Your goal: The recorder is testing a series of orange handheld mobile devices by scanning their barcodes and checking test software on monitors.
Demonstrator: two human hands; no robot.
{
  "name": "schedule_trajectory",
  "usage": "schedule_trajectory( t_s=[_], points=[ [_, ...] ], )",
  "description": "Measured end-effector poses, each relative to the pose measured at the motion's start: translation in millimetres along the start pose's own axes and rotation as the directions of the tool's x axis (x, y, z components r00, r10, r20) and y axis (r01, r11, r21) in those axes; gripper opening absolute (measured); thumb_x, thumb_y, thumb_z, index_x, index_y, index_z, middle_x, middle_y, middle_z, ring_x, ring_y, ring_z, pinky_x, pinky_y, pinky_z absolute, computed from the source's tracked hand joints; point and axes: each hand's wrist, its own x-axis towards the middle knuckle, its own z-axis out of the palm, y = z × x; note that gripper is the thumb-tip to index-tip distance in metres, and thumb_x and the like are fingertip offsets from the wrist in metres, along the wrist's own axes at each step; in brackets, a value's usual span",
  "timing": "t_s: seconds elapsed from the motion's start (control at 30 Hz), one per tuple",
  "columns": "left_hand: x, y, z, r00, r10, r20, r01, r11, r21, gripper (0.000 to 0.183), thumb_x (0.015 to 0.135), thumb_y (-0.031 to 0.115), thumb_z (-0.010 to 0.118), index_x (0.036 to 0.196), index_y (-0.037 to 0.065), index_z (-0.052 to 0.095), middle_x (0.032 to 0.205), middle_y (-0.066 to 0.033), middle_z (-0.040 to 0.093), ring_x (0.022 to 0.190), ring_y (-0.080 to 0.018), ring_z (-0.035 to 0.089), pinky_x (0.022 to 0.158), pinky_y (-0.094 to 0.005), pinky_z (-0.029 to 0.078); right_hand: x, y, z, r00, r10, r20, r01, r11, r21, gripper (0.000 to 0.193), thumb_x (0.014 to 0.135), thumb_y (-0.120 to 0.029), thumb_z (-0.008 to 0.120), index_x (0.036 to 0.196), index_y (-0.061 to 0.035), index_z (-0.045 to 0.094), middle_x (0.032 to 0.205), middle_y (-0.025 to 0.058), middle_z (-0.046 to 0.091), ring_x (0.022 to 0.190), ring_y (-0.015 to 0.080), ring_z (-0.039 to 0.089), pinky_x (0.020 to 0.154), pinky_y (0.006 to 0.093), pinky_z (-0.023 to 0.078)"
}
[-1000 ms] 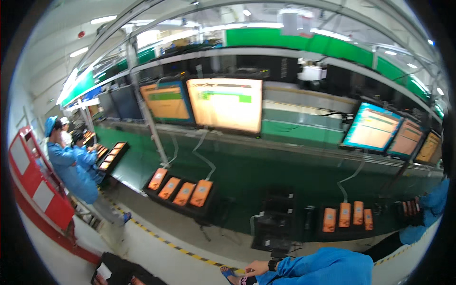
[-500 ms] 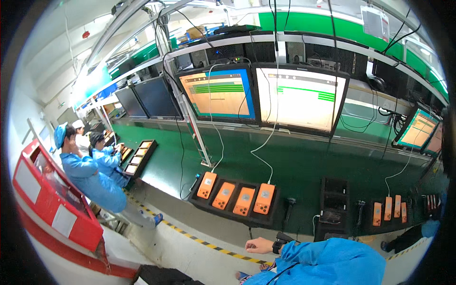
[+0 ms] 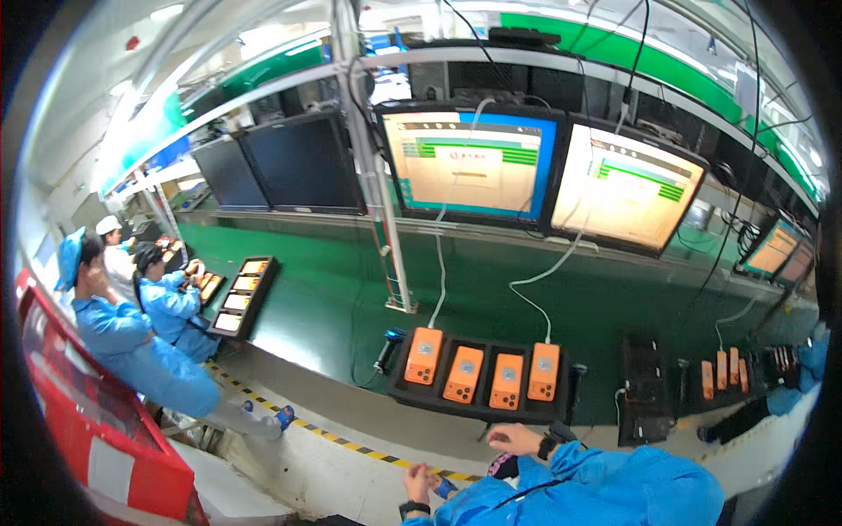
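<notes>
My left hand (image 3: 417, 484), a dark band at its wrist, is raised at the lower edge with fingers loosely bent and no object visible in it. To its right, my right hand (image 3: 516, 439) wears a black watch and hangs just in front of the bench edge. Its fingers are apart and hold nothing. Beyond both hands lies a black foam tray (image 3: 438, 397) bearing several orange smartphones (image 3: 463, 373), backs up. White cables (image 3: 441, 272) run down to the leftmost and rightmost phones. Neither hand touches the tray.
Two lit monitors (image 3: 469, 167) hang above the green bench (image 3: 333, 280). A metal post (image 3: 386, 237) stands left of them. More trays and phones (image 3: 722, 370) lie at right. People in blue coats (image 3: 167, 298) are at left, beside a red cabinet (image 3: 114, 438).
The view has turned left, so the tray and monitors appear farther right. My left hand has come into view; my right hand appears slightly higher and farther right.
</notes>
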Motion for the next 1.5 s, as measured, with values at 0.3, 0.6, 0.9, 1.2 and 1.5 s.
schedule_trajectory(
  t_s=[0.3, 0.6, 0.9, 1.2, 1.5],
  points=[
    [29.2, 104.8, 56.7, 0.987, -0.037, 0.154, 0.058, 0.989, -0.138, 0.015, 0.088, 0.013, 0.056, 0.101, 0.006, 0.054, 0.088, -0.0082, 0.063, 0.068, -0.0153, 0.059, 0.053, -0.0271, 0.047, 40.6, -9.5, -54.0, 0.631, -0.074, -0.772, -0.055, 0.989, -0.139, 0.023, 0.078, -0.019, 0.066, 0.095, -0.0042, 0.06, 0.095, 0.0146, 0.061, 0.087, 0.0324, 0.058, 0.076, 0.0405, 0.046],
    [29.8, 96.3, 97.2, 0.975, 0.026, 0.221, -0.049, 0.994, 0.1, 0.022, 0.09, 0.018, 0.057, 0.103, 0.0, 0.057, 0.079, -0.0104, 0.061, 0.07, -0.0182, 0.061, 0.055, -0.0306, 0.052, 70.6, 101.6, -152.5, 0.4, 0.083, -0.913, -0.65, 0.728, -0.218, 0.032, 0.08, -0.037, 0.057, 0.09, -0.0072, 0.066, 0.104, 0.0074, 0.063, 0.108, 0.0311, 0.05, 0.085, 0.0464, 0.041],
    [32.1, 126.0, 153.4, 0.971, 0.089, 0.221, -0.132, 0.973, 0.188, 0.018, 0.09, 0.019, 0.06, 0.104, 0.008, 0.057, 0.079, -0.003, 0.06, 0.071, -0.0127, 0.059, 0.057, -0.0252, 0.046, 113.8, 115.5, -165.2, 0.408, 0.593, -0.694, -0.693, 0.696, 0.188, 0.027, 0.091, -0.03, 0.047, 0.078, -0.0162, 0.067, 0.083, 0.0051, 0.068, 0.091, 0.0262, 0.06, 0.081, 0.0457, 0.032],
    [25.9, 125.8, 204.5, 0.897, 0.232, 0.376, -0.326, 0.922, 0.208, 0.011, 0.091, 0.013, 0.056, 0.093, 0.002, 0.057, 0.076, -0.0055, 0.06, 0.069, -0.0138, 0.056, 0.064, -0.0267, 0.045, 48.8, 83.3, -120.2, 0.606, -0.035, -0.795, -0.398, 0.852, -0.341, 0.035, 0.085, -0.02, 0.056, 0.119, -0.0139, 0.059, 0.124, 0.0027, 0.057, 0.119, 0.0229, 0.048, 0.107, 0.0497, 0.025],
    [41.3, 127.2, 219.6, 0.826, 0.164, 0.539, -0.45, 0.769, 0.455, 0.012, 0.086, 0.009, 0.058, 0.097, 0.003, 0.059, 0.086, -0.0091, 0.063, 0.07, -0.0193, 0.061, 0.061, -0.0296, 0.049, -19.6, 169.9, -122.0, -0.047, 0.037, -0.998, -0.56, 0.827, 0.057, 0.022, 0.089, -0.022, 0.05, 0.089, 0.0003, 0.052, 0.085, 0.0206, 0.053, 0.081, 0.0406, 0.051, 0.071, 0.049, 0.039]
  ],
)
